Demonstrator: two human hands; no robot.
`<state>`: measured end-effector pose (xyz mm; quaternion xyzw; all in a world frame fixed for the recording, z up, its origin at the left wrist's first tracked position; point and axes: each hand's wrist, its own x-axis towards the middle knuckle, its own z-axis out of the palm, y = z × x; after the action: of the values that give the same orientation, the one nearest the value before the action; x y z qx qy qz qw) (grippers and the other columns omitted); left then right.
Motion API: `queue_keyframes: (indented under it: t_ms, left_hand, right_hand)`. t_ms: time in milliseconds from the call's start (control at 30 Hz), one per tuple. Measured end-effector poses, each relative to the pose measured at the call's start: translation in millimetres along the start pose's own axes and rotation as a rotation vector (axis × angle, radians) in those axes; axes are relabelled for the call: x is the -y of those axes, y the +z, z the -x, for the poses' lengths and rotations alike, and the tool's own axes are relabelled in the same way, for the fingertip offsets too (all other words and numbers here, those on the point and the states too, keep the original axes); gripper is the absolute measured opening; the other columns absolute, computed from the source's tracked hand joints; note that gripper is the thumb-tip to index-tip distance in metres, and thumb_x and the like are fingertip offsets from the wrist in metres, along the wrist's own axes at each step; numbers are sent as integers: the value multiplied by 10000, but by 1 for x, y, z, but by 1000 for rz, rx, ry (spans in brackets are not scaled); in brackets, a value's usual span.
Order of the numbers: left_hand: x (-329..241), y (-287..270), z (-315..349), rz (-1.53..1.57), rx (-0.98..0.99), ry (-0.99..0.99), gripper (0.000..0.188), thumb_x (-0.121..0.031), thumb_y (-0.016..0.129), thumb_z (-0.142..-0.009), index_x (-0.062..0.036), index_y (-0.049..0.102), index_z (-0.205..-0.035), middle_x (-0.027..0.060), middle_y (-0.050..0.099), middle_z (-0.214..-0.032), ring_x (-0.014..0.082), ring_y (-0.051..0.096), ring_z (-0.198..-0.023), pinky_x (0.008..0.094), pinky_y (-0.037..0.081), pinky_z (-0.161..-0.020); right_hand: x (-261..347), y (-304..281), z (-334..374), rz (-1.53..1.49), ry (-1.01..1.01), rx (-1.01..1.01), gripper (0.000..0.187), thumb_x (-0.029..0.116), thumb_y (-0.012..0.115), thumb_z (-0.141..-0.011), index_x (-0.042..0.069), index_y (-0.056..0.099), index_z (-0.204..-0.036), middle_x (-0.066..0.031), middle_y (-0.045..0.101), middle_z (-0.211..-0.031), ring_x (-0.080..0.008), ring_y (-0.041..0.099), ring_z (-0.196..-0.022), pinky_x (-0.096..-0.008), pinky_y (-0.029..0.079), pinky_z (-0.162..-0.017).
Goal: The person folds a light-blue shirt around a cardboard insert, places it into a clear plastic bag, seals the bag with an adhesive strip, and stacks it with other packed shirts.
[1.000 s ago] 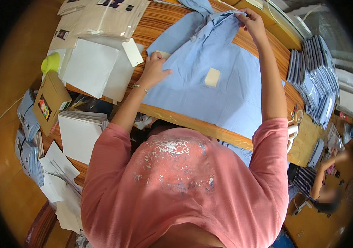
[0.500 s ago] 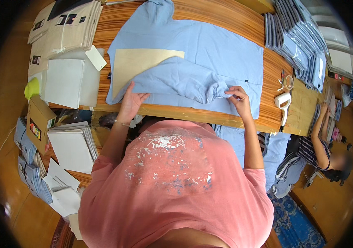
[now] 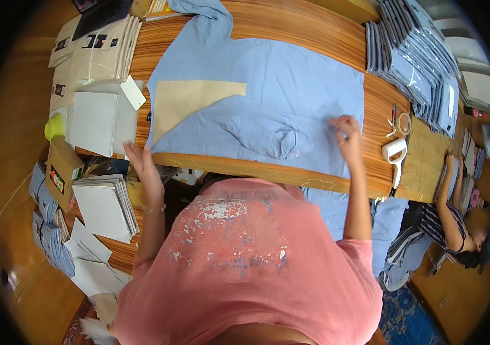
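The blue shirt (image 3: 291,98) is pinched flat on the bench (image 3: 314,34) by the right hand (image 3: 345,129), while the left hand (image 3: 141,164) is held open and empty beside its edge.

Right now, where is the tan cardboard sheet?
In the head view, the tan cardboard sheet lies on the blue shirt's left part, above the left hand.

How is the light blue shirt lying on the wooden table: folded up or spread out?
Mostly spread: the light blue shirt lies flat, one sleeve folded across it, a tan card on top.
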<state>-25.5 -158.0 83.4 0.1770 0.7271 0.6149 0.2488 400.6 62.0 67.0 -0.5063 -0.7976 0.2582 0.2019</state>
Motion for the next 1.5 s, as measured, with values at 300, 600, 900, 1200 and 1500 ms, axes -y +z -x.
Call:
queue_keyframes:
  t_ms: [300, 600, 900, 1200, 1500]
  left_hand:
    - [17, 204, -195, -1107, 6, 613, 687, -380, 655, -803, 16, 409, -1308, 209, 425, -1354, 355, 375, -1263, 417, 287, -1034]
    - [-18, 129, -170, -448, 350, 420, 365, -265, 738, -765, 47, 638, -927, 102, 605, -929, 186, 560, -910, 279, 424, -773]
    - [-2, 82, -1, -776, 349, 849, 453, -180, 757, -695, -39, 594, -1094, 81, 524, -1208, 247, 435, -1150, 391, 329, -981]
    - [10, 111, -6, -1102, 979, 852, 415, -166, 769, -628, -104, 600, -1003, 28, 538, -1015, 236, 464, -959, 363, 345, -844]
    - [3, 111, -2, -1072, 898, 913, 463, -208, 762, -640, -109, 559, -1044, 27, 541, -996, 239, 470, -953, 368, 351, -820]
  right_hand:
    - [-58, -14, -157, 916, 20, 91, 334, 22, 463, -803, 62, 634, -1088, -159, 628, -1077, -328, 580, -1038, -389, 457, -886]
    - [-66, -101, -50, 126, -1, -121, 139, -25, 670, -678, 4, 678, -813, -107, 645, -900, -236, 600, -760, -323, 464, -673]
    - [-104, -30, 99, -575, 468, -68, 228, -180, 522, -725, -9, 641, -817, -94, 629, -1111, -125, 590, -916, -222, 459, -754]
    - [-103, -47, 85, -278, 239, -95, 162, -154, 536, -685, -24, 621, -730, -119, 634, -1107, -234, 596, -1015, -288, 446, -860]
    - [-86, -51, 76, 206, 172, 85, 243, -134, 503, -676, 10, 669, -781, -139, 633, -1115, -304, 609, -1003, -346, 476, -858]
